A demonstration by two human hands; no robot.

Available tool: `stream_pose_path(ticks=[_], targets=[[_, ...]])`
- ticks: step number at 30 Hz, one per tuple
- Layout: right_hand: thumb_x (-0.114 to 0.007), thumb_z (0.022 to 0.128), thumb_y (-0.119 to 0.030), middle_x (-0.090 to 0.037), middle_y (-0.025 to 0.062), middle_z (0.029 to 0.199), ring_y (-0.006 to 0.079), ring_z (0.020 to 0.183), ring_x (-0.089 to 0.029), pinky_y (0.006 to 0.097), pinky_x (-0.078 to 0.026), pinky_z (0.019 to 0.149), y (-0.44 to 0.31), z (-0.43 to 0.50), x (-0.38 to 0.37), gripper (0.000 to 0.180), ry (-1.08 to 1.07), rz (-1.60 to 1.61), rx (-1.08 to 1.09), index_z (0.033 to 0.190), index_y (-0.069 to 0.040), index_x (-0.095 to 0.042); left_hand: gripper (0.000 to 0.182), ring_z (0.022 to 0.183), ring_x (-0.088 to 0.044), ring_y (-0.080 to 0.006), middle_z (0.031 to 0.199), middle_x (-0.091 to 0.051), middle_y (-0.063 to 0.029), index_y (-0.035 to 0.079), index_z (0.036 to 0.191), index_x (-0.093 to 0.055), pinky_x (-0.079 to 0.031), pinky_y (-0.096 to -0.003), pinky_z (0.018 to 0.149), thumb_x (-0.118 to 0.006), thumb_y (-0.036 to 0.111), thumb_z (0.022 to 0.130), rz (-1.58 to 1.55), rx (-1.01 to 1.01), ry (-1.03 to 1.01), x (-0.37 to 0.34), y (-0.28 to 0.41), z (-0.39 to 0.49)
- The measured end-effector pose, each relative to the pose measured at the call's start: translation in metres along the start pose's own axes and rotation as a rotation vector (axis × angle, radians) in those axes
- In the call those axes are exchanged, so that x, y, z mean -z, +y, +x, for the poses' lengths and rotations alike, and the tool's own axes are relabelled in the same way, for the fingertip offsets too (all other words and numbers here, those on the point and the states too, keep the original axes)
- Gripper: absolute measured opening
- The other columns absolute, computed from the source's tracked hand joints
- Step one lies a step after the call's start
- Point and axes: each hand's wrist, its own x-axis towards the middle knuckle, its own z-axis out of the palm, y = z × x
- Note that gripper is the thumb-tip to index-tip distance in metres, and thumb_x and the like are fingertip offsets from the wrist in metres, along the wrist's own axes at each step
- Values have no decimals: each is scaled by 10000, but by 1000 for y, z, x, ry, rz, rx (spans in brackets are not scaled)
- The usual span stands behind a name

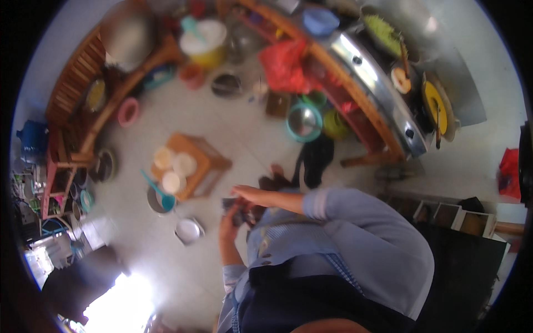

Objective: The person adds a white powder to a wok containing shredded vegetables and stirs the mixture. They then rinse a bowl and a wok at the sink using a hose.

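Observation:
My left hand [230, 219] is around a small dark object [238, 215], perhaps a phone; blur hides what it is. My right hand [249, 194] lies just over it with some fingers stretched out; whether it grips anything is hidden. Beyond my hands, a wooden stool [193, 150] bears several pale round items [174, 183]. Beside the stool, a metal pot [155, 200] on the floor has a teal ladle [167, 201] across it. A shallow metal pan [188, 231] is on the floor nearer to me.
A gas stove [379, 87] on a wooden counter stands at the right, with a pan of shredded green food [382, 31] and a pan of yellow food [433, 104]. Below it are a teal basin [304, 121] and a red plastic bag [285, 66]. A wooden bench [120, 89] runs along the left.

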Motion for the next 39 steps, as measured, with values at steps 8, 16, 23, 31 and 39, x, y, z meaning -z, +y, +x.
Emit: stream_pose_path(ticks=[8, 16, 23, 31, 39], targets=[[-598, 887, -324, -638, 71, 942, 189, 819, -634, 354, -524, 647, -20, -155, 229, 307, 781, 230, 430, 1101, -104, -581, 370, 837, -655, -248, 984, -664, -106, -14, 1151, -565, -542, -396, 701, -640, 145, 825, 371, 99, -235, -131, 11, 80], [-519, 908, -211, -598, 97, 743, 229, 689, -567, 355, -477, 651, 167, -224, 325, 233, 1185, -347, -95, 971, 7, -569, 461, 785, -634, -220, 930, -653, -126, 16, 1099, -622, -525, -346, 655, -706, 206, 687, 643, 41, -143, -134, 14, 97], [-519, 909, -215, -602, 104, 765, 234, 709, -571, 358, -477, 667, 121, -156, 246, 240, 615, -606, -322, 982, 7, -574, 695, 1044, -592, -340, 1109, -628, -237, 5, 1213, -587, -467, -365, 901, -716, 338, 617, 843, -267, 1, -104, 17, 41], [-520, 910, -218, -606, 112, 791, 240, 732, -576, 360, -477, 686, 22, -39, 121, 248, 173, -1025, -211, 995, 7, -579, 509, 970, -643, -317, 1016, -672, -196, 32, 1094, -642, -496, -389, 857, -711, 315, 677, 815, -286, 663, 105, -24, -134], [-520, 911, -222, -610, 120, 816, 246, 754, -580, 363, -478, 704, 24, 54, -4, 257, -206, -1289, -277, 1007, 7, -584, 584, 726, -654, -216, 836, -673, -152, -24, 1138, -605, -535, -340, 664, -713, 180, 602, 342, 20, 1298, 247, -98, -303]])
